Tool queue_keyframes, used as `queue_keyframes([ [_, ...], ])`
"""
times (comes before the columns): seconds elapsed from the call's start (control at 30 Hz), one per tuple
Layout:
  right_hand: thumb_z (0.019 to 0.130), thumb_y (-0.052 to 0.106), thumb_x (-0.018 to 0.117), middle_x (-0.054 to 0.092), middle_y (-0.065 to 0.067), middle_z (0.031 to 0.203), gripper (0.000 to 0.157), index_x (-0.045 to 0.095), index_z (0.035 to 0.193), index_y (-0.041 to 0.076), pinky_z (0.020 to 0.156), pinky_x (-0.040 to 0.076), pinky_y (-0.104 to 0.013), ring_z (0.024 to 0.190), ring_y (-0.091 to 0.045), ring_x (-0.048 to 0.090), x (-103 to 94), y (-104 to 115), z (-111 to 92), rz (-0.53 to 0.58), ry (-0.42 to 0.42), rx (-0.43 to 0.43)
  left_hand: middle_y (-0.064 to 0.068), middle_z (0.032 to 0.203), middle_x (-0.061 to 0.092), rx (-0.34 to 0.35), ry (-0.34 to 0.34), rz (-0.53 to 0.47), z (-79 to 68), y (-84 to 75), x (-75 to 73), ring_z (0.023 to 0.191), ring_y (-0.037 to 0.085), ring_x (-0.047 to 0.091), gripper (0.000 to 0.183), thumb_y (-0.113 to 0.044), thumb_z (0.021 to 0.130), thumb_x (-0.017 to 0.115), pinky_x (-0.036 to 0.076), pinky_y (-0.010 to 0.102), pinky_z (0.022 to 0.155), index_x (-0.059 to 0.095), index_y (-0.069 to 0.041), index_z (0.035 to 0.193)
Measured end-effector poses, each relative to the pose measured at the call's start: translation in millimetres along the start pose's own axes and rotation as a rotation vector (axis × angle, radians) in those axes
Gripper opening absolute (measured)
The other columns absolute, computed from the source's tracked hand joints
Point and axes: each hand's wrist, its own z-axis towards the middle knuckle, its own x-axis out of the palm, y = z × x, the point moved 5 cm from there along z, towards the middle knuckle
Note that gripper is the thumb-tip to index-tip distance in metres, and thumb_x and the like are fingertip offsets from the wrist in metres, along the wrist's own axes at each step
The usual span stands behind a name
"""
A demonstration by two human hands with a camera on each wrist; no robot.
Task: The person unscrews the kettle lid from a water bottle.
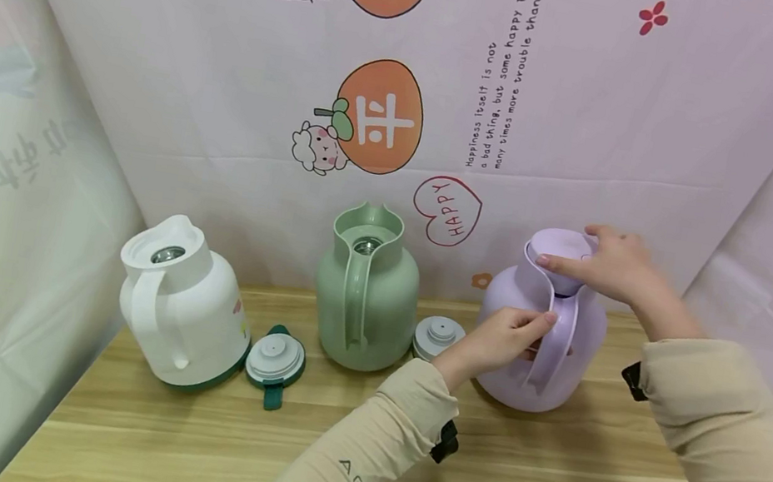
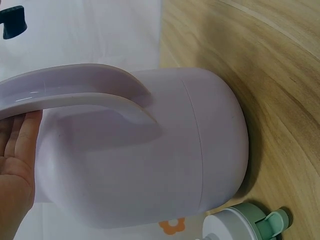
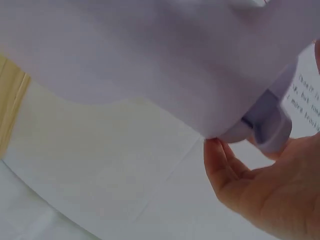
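A light purple vacuum jug (image 1: 588, 332) stands at the right of the table, close to the back wall. My left hand (image 1: 495, 342) grips its handle (image 1: 553, 352); in the left wrist view the fingers of that hand (image 2: 17, 170) pass behind the handle (image 2: 75, 82). At the top, my right hand (image 1: 614, 264) holds the purple lid (image 1: 559, 245) between thumb and fingers. The lid sits in the mouth of the jug; how firmly, I cannot tell. From the right wrist view, the right hand (image 3: 270, 185) is around the top, beside the lid's tab (image 3: 274, 130).
A green jug (image 1: 363, 313) without a lid stands mid-table, and a white lidless jug (image 1: 192, 320) at the left. Between them lies a grey and dark green lid (image 1: 276, 358). Another grey lid (image 1: 438, 335) lies beside the purple jug. A printed cloth (image 1: 565, 118) hangs behind.
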Motion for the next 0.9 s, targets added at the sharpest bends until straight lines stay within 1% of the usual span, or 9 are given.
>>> queue_keyframes([
  [0.03,0.082,0.062,0.061,0.025,-0.047,0.138,0.103,0.024,0.144,-0.012,0.098,0.033,-0.069,0.126,-0.059,0.025,0.6,1,0,-0.018,-0.019,0.004,0.019,0.114,0.069,0.001,0.003,-0.005,0.0,-0.1,0.2,0.100,0.019,0.070,0.044,-0.032,0.104,0.039,0.055,0.014,0.077,0.064,0.002,0.117],
  [0.1,0.081,0.059,0.065,0.026,-0.048,0.136,0.102,0.026,0.143,-0.013,0.096,0.033,-0.068,0.124,-0.059,0.025,1.4,2,0,-0.019,-0.043,0.008,0.019,0.114,0.069,0.001,0.008,-0.014,-0.1,-0.1,0.6,0.100,0.019,0.070,0.044,-0.032,0.104,0.039,0.055,0.014,0.078,0.064,0.002,0.116],
  [0.2,0.081,0.051,0.068,0.031,-0.047,0.134,0.095,0.030,0.140,-0.013,0.096,0.035,-0.066,0.122,-0.058,0.030,0.5,2,1,-0.006,-0.059,-0.023,0.019,0.114,0.069,-0.005,0.010,-0.017,-0.3,0.3,0.6,0.100,0.019,0.069,0.045,-0.033,0.104,0.039,0.055,0.015,0.078,0.064,0.002,0.117],
  [0.3,0.083,0.042,0.068,0.035,-0.044,0.134,0.087,0.032,0.138,-0.014,0.098,0.036,-0.065,0.123,-0.056,0.035,-0.8,-1,2,0.040,-0.037,-0.079,0.018,0.114,0.069,-0.009,-0.004,0.006,-0.4,0.7,-0.5,0.099,0.017,0.069,0.045,-0.034,0.103,0.039,0.054,0.014,0.078,0.065,0.001,0.118],
  [0.4,0.084,0.038,0.068,0.037,-0.041,0.137,0.080,0.035,0.138,-0.012,0.101,0.036,-0.065,0.125,-0.053,0.038,-1.5,-7,3,0.077,-0.009,-0.123,0.016,0.113,0.070,-0.015,-0.014,0.025,-0.4,1.2,-1.7,0.098,0.016,0.069,0.045,-0.035,0.103,0.039,0.054,0.014,0.077,0.065,-0.001,0.118],
  [0.53,0.085,0.037,0.069,0.038,-0.038,0.138,0.077,0.038,0.137,-0.009,0.100,0.036,-0.065,0.126,-0.052,0.038,-2.2,-15,3,0.096,-0.003,-0.132,0.016,0.113,0.070,-0.019,-0.002,0.013,-0.7,1.3,-2.2,0.098,0.014,0.069,0.045,-0.035,0.103,0.039,0.054,0.014,0.078,0.064,-0.002,0.119],
  [0.67,0.084,0.036,0.071,0.040,-0.037,0.138,0.075,0.040,0.138,-0.007,0.099,0.037,-0.064,0.125,-0.051,0.040,-5.3,-21,0,0.129,0.000,-0.126,0.016,0.113,0.070,-0.005,0.009,-0.002,-0.7,0.0,-2.2,0.095,0.009,0.068,0.046,-0.036,0.104,0.038,0.053,0.013,0.077,0.064,-0.002,0.119],
  [0.8,0.085,0.034,0.070,0.036,-0.036,0.142,0.071,0.042,0.139,-0.002,0.103,0.033,-0.065,0.129,-0.052,0.036,-9.9,-25,-2,0.131,0.019,-0.129,0.017,0.113,0.070,0.002,0.010,-0.008,-0.8,-0.8,-2.1,0.094,0.007,0.067,0.046,-0.035,0.104,0.038,0.052,0.012,0.077,0.065,-0.001,0.118],
  [0.9,0.085,0.032,0.071,0.031,-0.036,0.146,0.070,0.042,0.139,-0.001,0.104,0.028,-0.067,0.133,-0.054,0.029,-13.1,-27,-3,0.123,0.028,-0.131,0.017,0.112,0.070,0.003,0.005,-0.004,-1.1,-0.9,-1.8,0.095,0.009,0.068,0.045,-0.034,0.104,0.038,0.053,0.012,0.077,0.065,-0.001,0.118],
])
